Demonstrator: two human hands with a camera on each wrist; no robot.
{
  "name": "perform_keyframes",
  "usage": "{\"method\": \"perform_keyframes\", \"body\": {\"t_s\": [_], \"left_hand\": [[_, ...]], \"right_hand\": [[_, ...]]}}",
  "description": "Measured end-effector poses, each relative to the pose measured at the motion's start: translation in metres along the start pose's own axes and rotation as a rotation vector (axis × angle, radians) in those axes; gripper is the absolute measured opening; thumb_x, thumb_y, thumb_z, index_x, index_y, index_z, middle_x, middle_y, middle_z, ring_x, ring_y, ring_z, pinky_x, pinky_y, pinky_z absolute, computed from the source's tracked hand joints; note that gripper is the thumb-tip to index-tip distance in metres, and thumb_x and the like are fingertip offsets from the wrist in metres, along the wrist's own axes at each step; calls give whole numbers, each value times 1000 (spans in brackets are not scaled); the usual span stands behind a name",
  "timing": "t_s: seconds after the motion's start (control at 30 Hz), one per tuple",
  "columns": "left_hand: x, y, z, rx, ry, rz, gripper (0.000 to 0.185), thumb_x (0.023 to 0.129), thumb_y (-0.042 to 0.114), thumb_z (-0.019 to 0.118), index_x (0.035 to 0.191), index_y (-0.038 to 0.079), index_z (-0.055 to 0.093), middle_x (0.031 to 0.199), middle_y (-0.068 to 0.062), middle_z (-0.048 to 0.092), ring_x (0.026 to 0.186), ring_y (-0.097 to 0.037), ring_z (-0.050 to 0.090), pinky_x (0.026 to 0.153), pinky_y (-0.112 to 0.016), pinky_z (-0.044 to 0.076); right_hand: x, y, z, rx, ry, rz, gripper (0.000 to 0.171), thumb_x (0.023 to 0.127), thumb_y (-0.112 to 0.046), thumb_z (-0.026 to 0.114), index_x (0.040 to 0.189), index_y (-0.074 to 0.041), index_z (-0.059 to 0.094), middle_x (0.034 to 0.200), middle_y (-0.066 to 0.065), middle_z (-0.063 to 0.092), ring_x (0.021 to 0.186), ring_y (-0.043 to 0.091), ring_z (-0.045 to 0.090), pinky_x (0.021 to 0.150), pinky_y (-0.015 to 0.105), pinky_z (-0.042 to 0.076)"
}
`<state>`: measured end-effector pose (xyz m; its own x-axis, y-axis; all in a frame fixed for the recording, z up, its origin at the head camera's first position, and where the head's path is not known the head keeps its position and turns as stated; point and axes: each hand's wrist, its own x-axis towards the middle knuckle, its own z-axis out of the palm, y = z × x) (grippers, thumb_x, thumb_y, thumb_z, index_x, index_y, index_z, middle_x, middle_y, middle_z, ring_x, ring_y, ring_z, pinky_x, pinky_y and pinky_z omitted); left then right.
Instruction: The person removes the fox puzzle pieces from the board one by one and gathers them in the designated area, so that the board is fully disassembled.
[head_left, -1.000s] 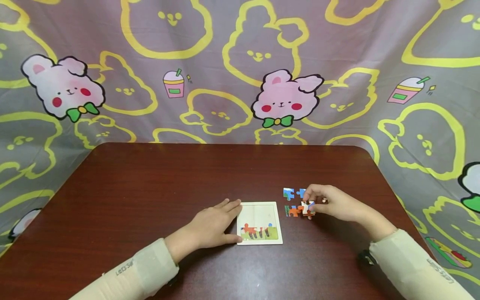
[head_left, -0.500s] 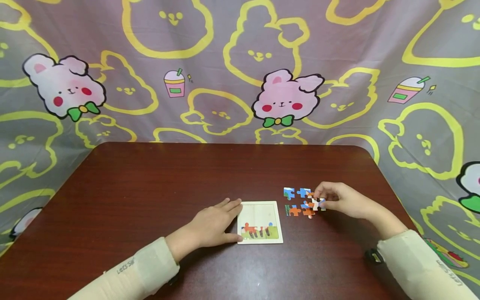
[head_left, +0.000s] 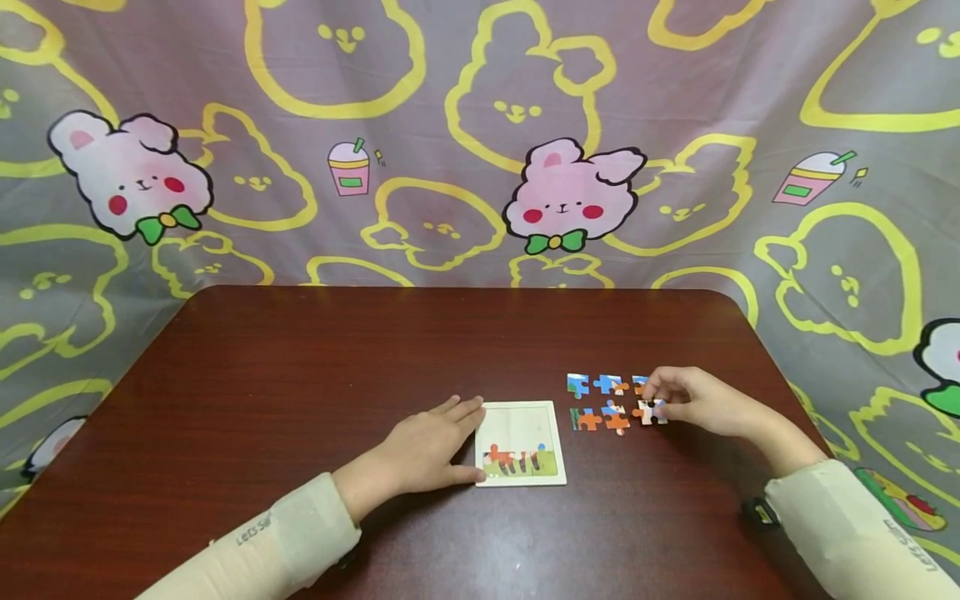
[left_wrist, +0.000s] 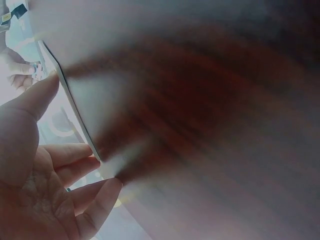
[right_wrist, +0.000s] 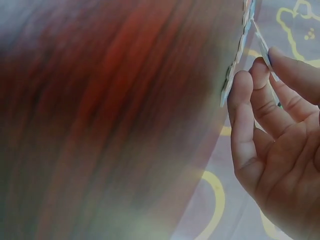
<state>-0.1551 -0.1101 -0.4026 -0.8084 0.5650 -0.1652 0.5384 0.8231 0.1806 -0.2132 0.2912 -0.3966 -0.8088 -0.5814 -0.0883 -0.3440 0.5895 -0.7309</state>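
A white puzzle board [head_left: 521, 429] lies on the dark wooden table [head_left: 300, 375], its lower row filled with an orange-and-green picture. My left hand [head_left: 453, 442] rests flat on the table, fingers straight, touching the board's left edge [left_wrist: 70, 100]. Several loose puzzle pieces [head_left: 600, 404] lie in rows to the right of the board. At the right end of the rows my right hand [head_left: 654, 402] pinches a white-and-orange piece [head_left: 648, 411] low over the table. In the right wrist view the fingers [right_wrist: 260, 125] curl at the thin edge of that piece [right_wrist: 263, 47].
A cartoon rabbit cloth [head_left: 555, 200] hangs behind the table and drapes past both sides. The table's right edge [head_left: 780, 375] runs close to my right hand. Both wrist views are blurred.
My right hand has moved to the right with the white-and-orange piece, from the middle of the loose pieces to their right end. My left hand has stayed put.
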Motion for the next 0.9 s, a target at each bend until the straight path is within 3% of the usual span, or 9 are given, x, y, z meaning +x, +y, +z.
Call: {"method": "perform_keyframes", "body": {"t_s": [0.4, 0.7, 0.9], "left_hand": [[0, 0, 0, 0, 3, -2, 85, 87, 58, 68, 150, 8, 43, 161, -5, 36, 145, -34, 40, 105, -51, 47], [0, 0, 0, -8, 1, -6, 85, 87, 58, 68, 151, 7, 42, 161, -6, 36, 145, -34, 39, 106, -51, 47], [-1, 1, 0, 2, -2, -1, 85, 87, 58, 67, 151, 8, 42, 161, -6, 36, 145, -33, 39, 106, -50, 47]], "right_hand": [[0, 6, 1, 9, -15, 3, 13, 90, 2, 66, 101, 1, 61, 80, 4, 63, 68, 2, 53, 61, 22, 46], [2, 3, 2, -107, -12, 72, 12, 90, -4, 68, 100, -4, 63, 83, -1, 63, 69, 3, 53, 62, 23, 46], [-1, 2, 0, -192, 15, 75, 9, 90, -7, 69, 96, -8, 62, 74, -5, 58, 65, 2, 47, 60, 23, 41]]}}
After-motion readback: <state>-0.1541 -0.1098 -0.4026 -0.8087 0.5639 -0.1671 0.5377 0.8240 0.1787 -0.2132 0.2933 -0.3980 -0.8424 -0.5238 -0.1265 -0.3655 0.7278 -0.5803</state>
